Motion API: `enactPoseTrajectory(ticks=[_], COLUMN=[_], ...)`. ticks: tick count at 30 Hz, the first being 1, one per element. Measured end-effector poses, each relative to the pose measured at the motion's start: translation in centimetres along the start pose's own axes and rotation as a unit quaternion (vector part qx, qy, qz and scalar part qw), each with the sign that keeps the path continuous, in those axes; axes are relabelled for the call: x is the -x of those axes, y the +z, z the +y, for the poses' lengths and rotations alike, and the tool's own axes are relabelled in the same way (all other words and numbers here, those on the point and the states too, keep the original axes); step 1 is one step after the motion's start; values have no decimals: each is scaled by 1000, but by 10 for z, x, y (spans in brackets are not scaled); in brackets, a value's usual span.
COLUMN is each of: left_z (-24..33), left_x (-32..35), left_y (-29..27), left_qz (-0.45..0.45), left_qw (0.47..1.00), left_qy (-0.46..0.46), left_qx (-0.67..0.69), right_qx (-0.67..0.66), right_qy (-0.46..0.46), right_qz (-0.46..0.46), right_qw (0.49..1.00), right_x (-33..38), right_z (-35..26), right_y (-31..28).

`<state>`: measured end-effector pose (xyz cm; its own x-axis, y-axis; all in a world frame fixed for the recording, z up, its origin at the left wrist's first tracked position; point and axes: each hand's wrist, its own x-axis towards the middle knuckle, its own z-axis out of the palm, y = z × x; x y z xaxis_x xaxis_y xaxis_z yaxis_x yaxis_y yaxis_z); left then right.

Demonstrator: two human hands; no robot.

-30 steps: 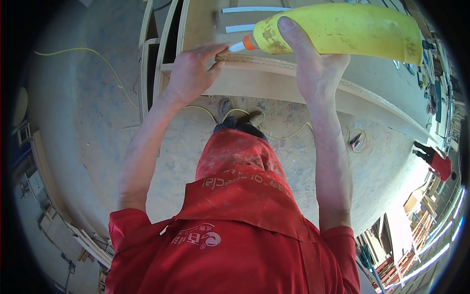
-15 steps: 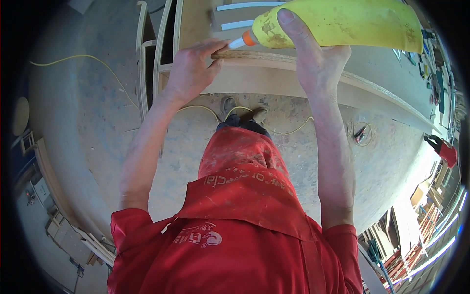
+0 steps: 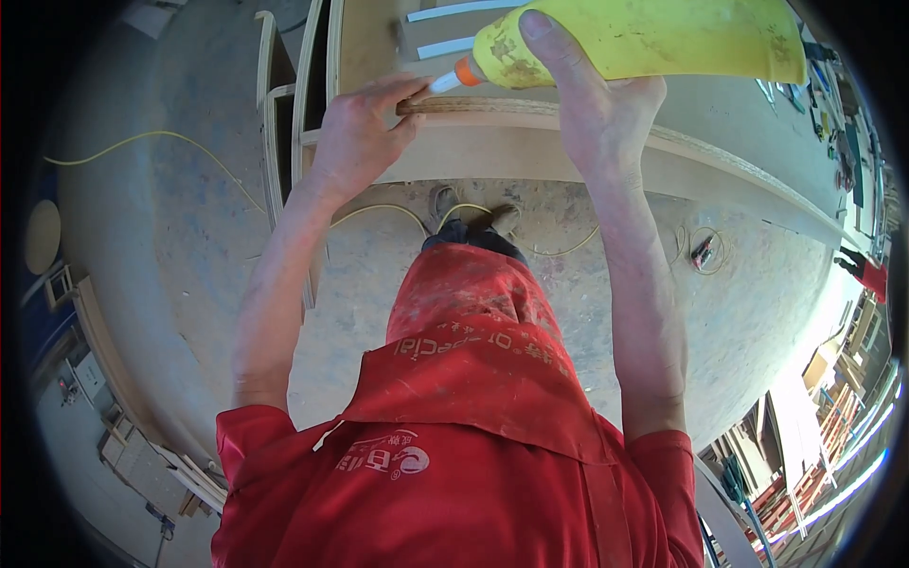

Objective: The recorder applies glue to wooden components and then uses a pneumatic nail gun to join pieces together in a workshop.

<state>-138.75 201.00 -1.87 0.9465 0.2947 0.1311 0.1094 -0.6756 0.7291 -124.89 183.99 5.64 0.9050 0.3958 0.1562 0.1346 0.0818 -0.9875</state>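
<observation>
My right hand (image 3: 608, 118) is wrapped around a smeared yellow glue bottle (image 3: 653, 38), its thumb lying along the side. The bottle is tipped on its side, with an orange collar and a white nozzle (image 3: 443, 83) pointing left. At the left end of a plywood board (image 3: 492, 106), my left hand (image 3: 360, 133) has closed its thumb and forefinger over the board's raw edge. The nozzle tip meets the forefinger there; whether any glue is coming out is too small to tell.
Upright panels (image 3: 308, 95) stand left of the board. White strips (image 3: 445, 47) lie on the surface beyond it. A yellow hose (image 3: 379, 206) crosses the floor, with a coil and a tool (image 3: 702, 252) at right. Hand tools (image 3: 833, 123) lie far right; another person (image 3: 869, 275) is beyond.
Both hands and the bottle have shifted slightly left in the picture, along with the surroundings. The grips look the same.
</observation>
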Motion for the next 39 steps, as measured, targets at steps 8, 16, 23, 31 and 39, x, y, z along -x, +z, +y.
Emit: enactPoseTrajectory(ticks=[8,16,23,31,39], left_z=[-8,1,8,24,62], left_x=[5,-5,-12,-21,-39], left_y=[-3,9,21,42,71], left_qz=[31,-7,-26,-22,-36], left_qw=[999,1000,999,1000,997], left_qy=[25,4,2,-1,-10], left_qx=[-16,21,26,17,-62], right_qx=[-8,-12,-4,-23,-26], right_qy=[8,16,15,3,18], right_qz=[-19,16,17,13,3], right_qw=[1000,1000,1000,1000,999], right_x=[0,0,-1,-11,-26], right_z=[-2,-9,-4,3,12], right_y=[7,-7,-27,-56,-107])
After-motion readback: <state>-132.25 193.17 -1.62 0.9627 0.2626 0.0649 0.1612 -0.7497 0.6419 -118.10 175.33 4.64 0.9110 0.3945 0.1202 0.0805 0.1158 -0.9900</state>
